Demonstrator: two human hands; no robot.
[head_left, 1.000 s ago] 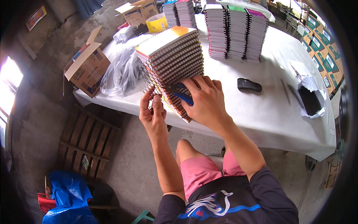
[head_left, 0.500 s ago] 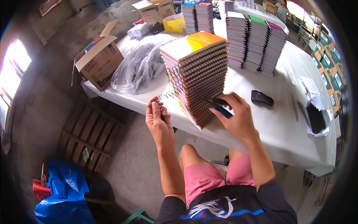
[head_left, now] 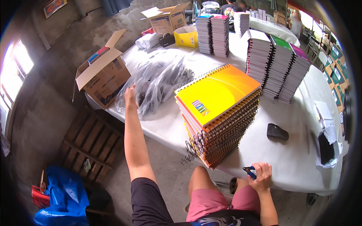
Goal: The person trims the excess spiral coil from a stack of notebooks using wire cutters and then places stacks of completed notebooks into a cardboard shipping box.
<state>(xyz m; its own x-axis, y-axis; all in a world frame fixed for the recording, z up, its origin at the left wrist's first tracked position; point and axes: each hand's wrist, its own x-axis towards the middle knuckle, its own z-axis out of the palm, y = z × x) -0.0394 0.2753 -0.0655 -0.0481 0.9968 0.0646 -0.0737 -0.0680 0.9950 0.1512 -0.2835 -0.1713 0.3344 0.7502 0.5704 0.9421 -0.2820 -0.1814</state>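
A tall stack of spiral-bound notebooks with a yellow-orange cover on top stands at the table's front edge. Black coil ends stick out from its lower left side. My right hand, resting by the table edge to the right of the stack, is closed around small blue-handled pliers. My left arm stretches forward to a clear plastic bag holding dark coils. There my left hand touches the bag's near left side; its fingers are partly hidden, so their grip is unclear.
An open cardboard box stands left of the bag. More notebook stacks rise behind to the right. A black object and a paper-wrapped dark block lie on the right. A wooden pallet is beside the table.
My left hand has gone from the coil at the stack's left side forward to the plastic bag. My right hand has drawn the pliers back from the stack toward the table edge.
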